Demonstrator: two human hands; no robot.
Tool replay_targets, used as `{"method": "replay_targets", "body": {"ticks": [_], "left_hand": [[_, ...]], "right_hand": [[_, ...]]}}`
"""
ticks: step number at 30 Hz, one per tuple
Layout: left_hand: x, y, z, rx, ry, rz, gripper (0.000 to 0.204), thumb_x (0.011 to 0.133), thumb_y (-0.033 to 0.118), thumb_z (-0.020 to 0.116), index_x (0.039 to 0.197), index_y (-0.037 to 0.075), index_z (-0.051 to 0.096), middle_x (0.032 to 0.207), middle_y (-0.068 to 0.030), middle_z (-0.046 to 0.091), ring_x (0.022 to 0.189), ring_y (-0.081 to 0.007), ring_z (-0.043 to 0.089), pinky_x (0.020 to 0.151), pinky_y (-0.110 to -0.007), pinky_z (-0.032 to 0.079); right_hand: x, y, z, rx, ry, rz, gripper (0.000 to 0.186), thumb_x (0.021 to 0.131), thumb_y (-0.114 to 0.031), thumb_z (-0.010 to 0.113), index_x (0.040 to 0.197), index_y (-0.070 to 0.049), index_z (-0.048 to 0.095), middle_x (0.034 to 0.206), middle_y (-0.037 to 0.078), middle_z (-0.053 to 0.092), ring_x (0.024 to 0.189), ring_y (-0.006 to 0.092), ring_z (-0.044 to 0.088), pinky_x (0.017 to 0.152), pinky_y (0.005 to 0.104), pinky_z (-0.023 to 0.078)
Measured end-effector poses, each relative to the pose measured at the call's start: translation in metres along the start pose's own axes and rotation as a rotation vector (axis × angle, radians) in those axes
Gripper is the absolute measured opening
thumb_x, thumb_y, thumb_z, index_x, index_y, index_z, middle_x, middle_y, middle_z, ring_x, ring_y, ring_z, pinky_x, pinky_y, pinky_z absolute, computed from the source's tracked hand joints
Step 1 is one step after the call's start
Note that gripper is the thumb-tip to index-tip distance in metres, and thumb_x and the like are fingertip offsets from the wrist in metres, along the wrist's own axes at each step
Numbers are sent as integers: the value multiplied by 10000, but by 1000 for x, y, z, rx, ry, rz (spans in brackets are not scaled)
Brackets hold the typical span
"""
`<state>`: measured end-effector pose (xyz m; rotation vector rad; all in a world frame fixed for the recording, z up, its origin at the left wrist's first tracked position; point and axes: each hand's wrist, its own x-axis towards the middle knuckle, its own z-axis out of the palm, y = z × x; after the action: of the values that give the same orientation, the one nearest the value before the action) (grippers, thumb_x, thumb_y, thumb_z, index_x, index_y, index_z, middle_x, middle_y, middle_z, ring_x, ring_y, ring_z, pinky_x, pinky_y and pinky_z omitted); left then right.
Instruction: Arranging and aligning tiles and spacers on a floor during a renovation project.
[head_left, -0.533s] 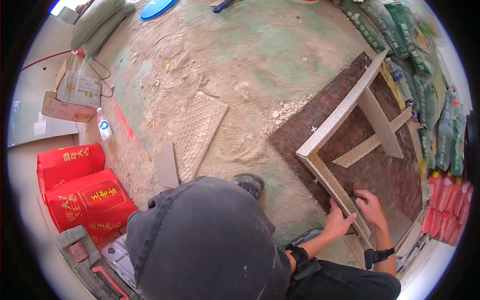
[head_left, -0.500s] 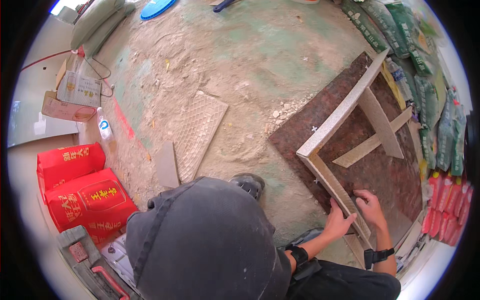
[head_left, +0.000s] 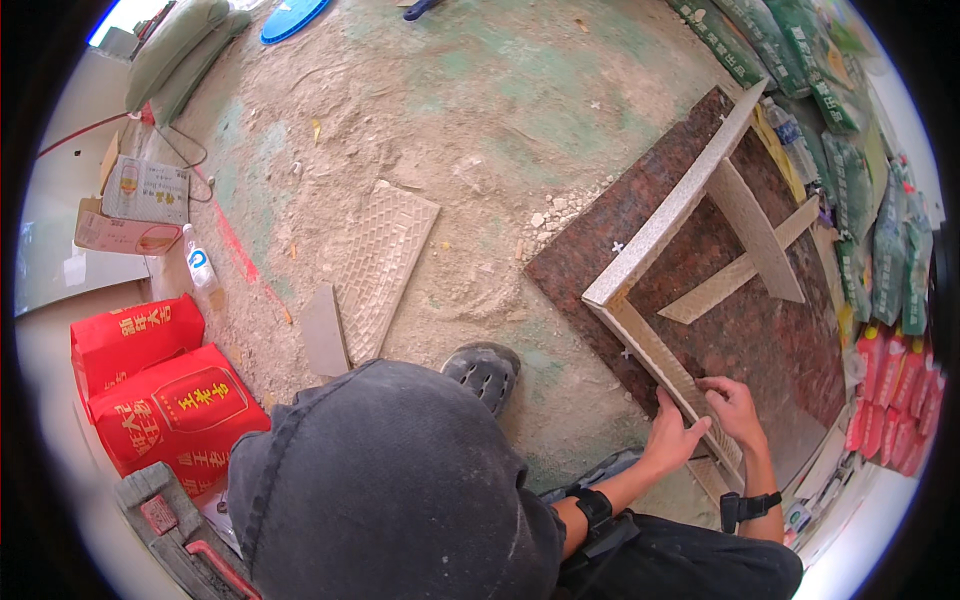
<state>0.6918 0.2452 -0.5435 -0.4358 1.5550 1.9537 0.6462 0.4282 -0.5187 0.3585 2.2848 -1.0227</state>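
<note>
A long tile strip (head_left: 655,348) with a ridged inner face stands on edge on a dark red-brown slab (head_left: 570,265), at the lower right. My left hand (head_left: 677,435) grips its near half, thumb over the top edge and fingers on the outer side. My right hand (head_left: 733,408) is closed, its bent fingers pressed against the inner face. The far end of this strip meets a speckled grey strip (head_left: 680,200) at a corner. Inside that corner, a short upright strip (head_left: 755,230) crosses a beige ridged strip (head_left: 715,290).
A ridged tile piece (head_left: 385,270) and a grey offcut (head_left: 324,330) lie on the dusty floor. Red bags (head_left: 175,400), a bottle (head_left: 200,262) and a cardboard box (head_left: 140,205) stand left. Green sacks (head_left: 850,190) and pink packets (head_left: 890,395) line the right. A shoe (head_left: 483,375) shows mid-floor.
The whole view has shifted slightly, so most things sit a little further left. Both hands stay at the same stretch of the tile strip, with only slight finger movement.
</note>
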Motion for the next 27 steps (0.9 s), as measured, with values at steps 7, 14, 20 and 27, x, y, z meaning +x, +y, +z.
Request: {"method": "replay_targets", "body": {"ticks": [7, 14, 20, 27], "left_hand": [[-2, 5, 0, 40, -18, -45, 1022, 914, 304, 783, 1577, -75, 105, 1405, -336, 588, 1312, -505, 587, 1089, -499, 481], [5, -5, -3, 53, 79, -2, 1043, 893, 249, 801, 1591, -66, 93, 1453, -293, 556, 1370, -428, 566, 1129, -451, 467], [12, -10, 2, -99, 65, -40, 1061, 882, 197, 795, 1599, -67, 58, 1459, -297, 539, 1371, -377, 575, 1120, -426, 478], [10, 1, -6, 45, 73, -113, 1121, 856, 209, 815, 1603, -64, 24, 1437, -300, 561, 1342, -394, 601, 1094, -434, 500]], "right_hand": [[0, -7, -3, -41, 14, -11, 323, 931, -104, 598, 1168, 59, 747, 1105, 191, 787, 1029, 252, 741, 923, 369, 552], [22, -55, 17, -158, 26, -214, 313, 918, -104, 635, 1163, 65, 732, 1127, 223, 741, 1059, 371, 720, 937, 408, 547], [47, -65, 14, -277, -13, -342, 305, 902, -112, 682, 1147, 63, 726, 1035, 215, 702, 975, 392, 692, 859, 439, 539], [68, -59, 23, -417, -40, -382, 213, 836, -144, 773, 984, 9, 775, 912, 207, 686, 878, 410, 682, 769, 472, 543]]}}
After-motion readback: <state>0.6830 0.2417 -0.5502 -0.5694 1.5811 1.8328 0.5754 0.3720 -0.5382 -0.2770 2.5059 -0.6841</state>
